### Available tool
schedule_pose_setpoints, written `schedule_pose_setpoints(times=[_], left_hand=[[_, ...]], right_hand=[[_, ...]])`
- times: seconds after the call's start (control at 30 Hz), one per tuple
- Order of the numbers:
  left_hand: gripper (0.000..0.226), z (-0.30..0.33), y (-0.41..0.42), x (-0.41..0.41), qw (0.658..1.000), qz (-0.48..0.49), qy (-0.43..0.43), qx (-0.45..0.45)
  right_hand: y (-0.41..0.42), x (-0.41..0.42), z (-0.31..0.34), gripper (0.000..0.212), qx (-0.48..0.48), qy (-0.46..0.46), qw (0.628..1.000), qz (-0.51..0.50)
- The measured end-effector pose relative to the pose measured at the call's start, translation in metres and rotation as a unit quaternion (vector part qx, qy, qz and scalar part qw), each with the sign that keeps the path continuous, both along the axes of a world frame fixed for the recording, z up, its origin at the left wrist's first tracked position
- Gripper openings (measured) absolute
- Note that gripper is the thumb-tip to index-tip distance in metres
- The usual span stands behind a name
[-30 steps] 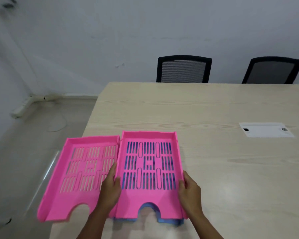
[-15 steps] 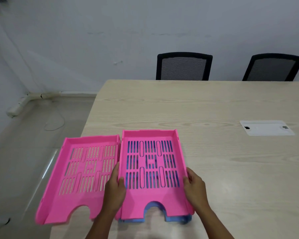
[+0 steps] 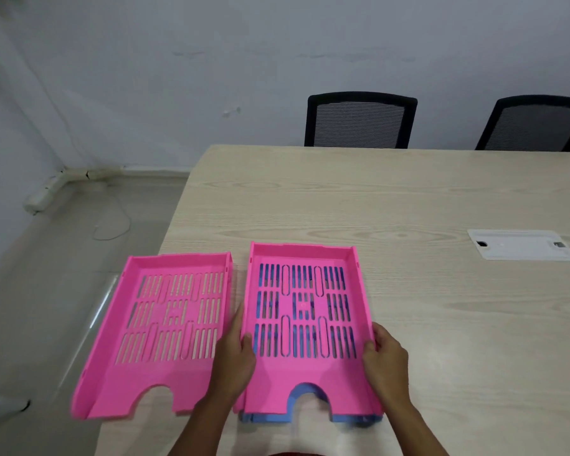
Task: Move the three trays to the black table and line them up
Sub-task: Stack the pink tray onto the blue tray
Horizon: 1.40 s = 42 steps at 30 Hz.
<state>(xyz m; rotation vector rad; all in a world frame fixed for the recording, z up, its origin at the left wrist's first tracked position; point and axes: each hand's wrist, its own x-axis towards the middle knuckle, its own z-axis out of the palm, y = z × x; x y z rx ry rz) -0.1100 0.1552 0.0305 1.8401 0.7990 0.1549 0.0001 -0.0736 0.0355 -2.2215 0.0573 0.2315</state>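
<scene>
Two pink slotted trays lie on a light wooden table (image 3: 375, 199). The left pink tray (image 3: 165, 383) overhangs the table's left edge. The right pink tray (image 3: 305, 380) sits stacked on a blue tray (image 3: 267, 419), which shows only along the front edge and through the slots. My left hand (image 3: 236, 353) grips the right pink tray's left wall, in the gap between the two pink trays. Against that tray's right wall, my right hand (image 3: 384, 360) holds on. No black table is in view.
Two black mesh chairs (image 3: 359, 121) (image 3: 537, 126) stand at the table's far side against a pale wall. A white cable cover plate (image 3: 520, 243) is set into the tabletop at the right. Grey floor with a loose cable lies to the left.
The stacked pink and blue trays have shifted a little to the right, opening a gap to the left pink tray. Both hands stay on the stacked tray's sides.
</scene>
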Motion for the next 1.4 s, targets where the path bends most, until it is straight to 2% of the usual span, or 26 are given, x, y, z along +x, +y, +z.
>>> schedule_pose_setpoints(times=[0.23, 0.73, 1.03, 1.23, 1.4], left_hand=[[0.063, -0.004, 0.001, -0.001, 1.000, 0.007, 0.003, 0.004], [0.061, 0.000, -0.003, 0.003, 1.000, 0.012, 0.010, 0.027], [0.053, -0.001, -0.001, 0.013, 1.000, 0.008, -0.004, -0.007], [0.059, 0.003, -0.009, 0.001, 0.999, -0.013, -0.013, 0.034], [0.048, 0.010, 0.010, 0.000, 0.998, 0.020, -0.056, 0.034]], right_hand=[[-0.007, -0.001, 0.007, 0.032, -0.012, -0.037, 0.999, 0.006], [-0.008, 0.002, -0.005, 0.031, -0.018, -0.027, 0.999, 0.019], [-0.010, 0.020, -0.008, 0.035, 0.000, 0.026, 0.997, 0.078], [-0.003, 0.007, -0.002, 0.057, -0.038, -0.054, 0.993, 0.095], [0.031, 0.004, 0.006, 0.054, -0.024, -0.125, 0.983, 0.134]])
